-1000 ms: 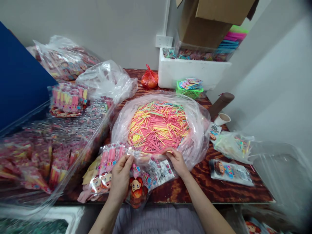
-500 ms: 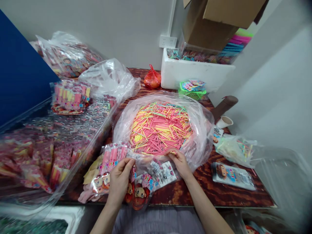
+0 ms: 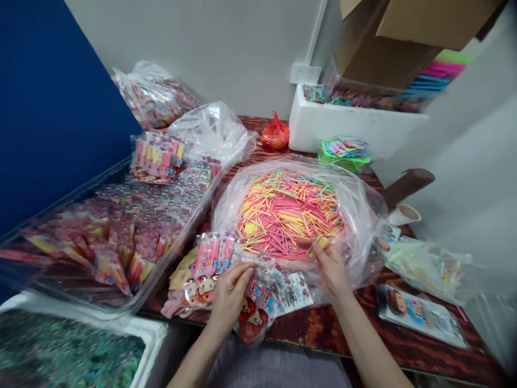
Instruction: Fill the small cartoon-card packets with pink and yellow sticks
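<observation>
My left hand (image 3: 231,293) is closed in a pinch at the top edge of a clear printed packet (image 3: 253,322) with a cartoon figure on it. My right hand (image 3: 333,272) has its fingertips closed on a few short yellow sticks (image 3: 320,242), over the near right part of a heap of thin pink, yellow and green sticks (image 3: 283,215). A wide clear plastic bag (image 3: 365,202) with its mouth spread open surrounds the heap. Filled packets with pink sticks (image 3: 214,256) lie left of my left hand, and more flat packets (image 3: 297,288) lie between the hands.
On the left stands a clear bin (image 3: 177,250) of filled packets, above a white foam box (image 3: 155,328) with green contents. Behind are a red bag (image 3: 275,133), a green basket (image 3: 345,161) and a foam box (image 3: 355,126). A paper cup (image 3: 405,214) and brown flask (image 3: 410,186) stand right.
The view has turned left, so the table appears farther right. My right hand has moved right and up over the heap, with yellow sticks now plain in its fingers. My left hand keeps its pinch.
</observation>
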`<act>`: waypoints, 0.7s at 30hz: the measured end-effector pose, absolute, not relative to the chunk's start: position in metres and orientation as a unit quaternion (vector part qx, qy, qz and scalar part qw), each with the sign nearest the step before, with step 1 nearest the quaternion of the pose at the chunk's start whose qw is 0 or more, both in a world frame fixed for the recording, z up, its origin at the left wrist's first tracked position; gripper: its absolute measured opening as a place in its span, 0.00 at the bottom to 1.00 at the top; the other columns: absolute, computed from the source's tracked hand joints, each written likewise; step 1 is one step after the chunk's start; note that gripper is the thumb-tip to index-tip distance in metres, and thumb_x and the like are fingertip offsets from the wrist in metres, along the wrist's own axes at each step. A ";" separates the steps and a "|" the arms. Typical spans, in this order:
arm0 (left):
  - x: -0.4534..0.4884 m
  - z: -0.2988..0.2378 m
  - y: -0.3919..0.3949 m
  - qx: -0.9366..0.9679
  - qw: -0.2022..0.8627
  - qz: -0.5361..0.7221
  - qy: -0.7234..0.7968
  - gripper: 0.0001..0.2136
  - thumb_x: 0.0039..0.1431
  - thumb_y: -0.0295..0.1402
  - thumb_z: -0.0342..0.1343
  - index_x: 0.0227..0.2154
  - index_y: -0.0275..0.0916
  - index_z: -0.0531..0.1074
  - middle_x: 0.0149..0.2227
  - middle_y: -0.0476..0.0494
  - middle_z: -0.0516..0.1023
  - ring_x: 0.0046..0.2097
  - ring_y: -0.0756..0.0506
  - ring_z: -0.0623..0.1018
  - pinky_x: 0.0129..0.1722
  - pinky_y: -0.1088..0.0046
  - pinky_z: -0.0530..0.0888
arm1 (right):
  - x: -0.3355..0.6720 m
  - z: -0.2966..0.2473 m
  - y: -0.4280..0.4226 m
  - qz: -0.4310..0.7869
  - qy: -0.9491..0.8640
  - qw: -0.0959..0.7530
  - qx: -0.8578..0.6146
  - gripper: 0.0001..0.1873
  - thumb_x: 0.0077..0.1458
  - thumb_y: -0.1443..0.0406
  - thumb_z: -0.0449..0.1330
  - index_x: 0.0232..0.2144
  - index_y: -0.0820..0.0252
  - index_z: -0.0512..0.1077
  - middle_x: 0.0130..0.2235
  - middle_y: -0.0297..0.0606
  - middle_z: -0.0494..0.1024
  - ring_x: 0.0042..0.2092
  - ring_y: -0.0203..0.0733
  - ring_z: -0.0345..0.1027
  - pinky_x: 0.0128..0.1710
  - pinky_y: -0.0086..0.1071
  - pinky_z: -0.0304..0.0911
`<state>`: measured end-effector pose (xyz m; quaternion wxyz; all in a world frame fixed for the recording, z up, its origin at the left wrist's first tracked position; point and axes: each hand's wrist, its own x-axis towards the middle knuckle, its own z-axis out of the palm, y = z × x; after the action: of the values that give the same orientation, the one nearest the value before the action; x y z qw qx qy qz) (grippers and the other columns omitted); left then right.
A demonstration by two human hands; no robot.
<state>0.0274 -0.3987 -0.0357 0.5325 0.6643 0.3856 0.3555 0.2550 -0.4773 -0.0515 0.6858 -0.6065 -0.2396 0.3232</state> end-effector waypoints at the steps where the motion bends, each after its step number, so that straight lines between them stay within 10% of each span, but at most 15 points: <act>1: 0.027 -0.035 -0.400 0.671 0.531 0.353 0.379 0.09 0.59 0.35 0.55 0.33 0.40 0.80 0.34 0.45 0.80 0.38 0.45 0.78 0.39 0.72 0.73 | 0.250 -0.040 -0.471 0.345 -0.231 0.705 -0.575 0.12 0.53 0.55 0.63 0.33 0.58 0.74 0.37 0.42 0.81 0.44 0.49 0.74 0.50 0.45 0.64; 16: 0.027 -0.038 -0.407 0.677 0.529 0.364 0.360 0.09 0.62 0.33 0.53 0.36 0.40 0.79 0.35 0.45 0.79 0.38 0.46 0.77 0.40 0.72 0.72 | 0.161 0.006 -0.445 0.483 -0.226 0.652 -0.538 0.13 0.53 0.55 0.62 0.33 0.59 0.75 0.44 0.44 0.80 0.50 0.50 0.70 0.55 0.45 0.59; 21: 0.026 -0.039 -0.407 0.659 0.551 0.385 0.338 0.08 0.62 0.31 0.53 0.37 0.40 0.78 0.37 0.46 0.78 0.41 0.47 0.76 0.43 0.72 0.71 | 0.162 0.021 -0.455 0.483 -0.329 0.574 -0.573 0.24 0.54 0.57 0.62 0.53 0.51 0.67 0.54 0.39 0.73 0.56 0.46 0.65 0.56 0.40 0.58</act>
<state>0.0264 -0.4069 -0.0390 0.5507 0.6588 0.3379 0.3854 0.1618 -0.4554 0.0210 0.5745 -0.5730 -0.3292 0.4831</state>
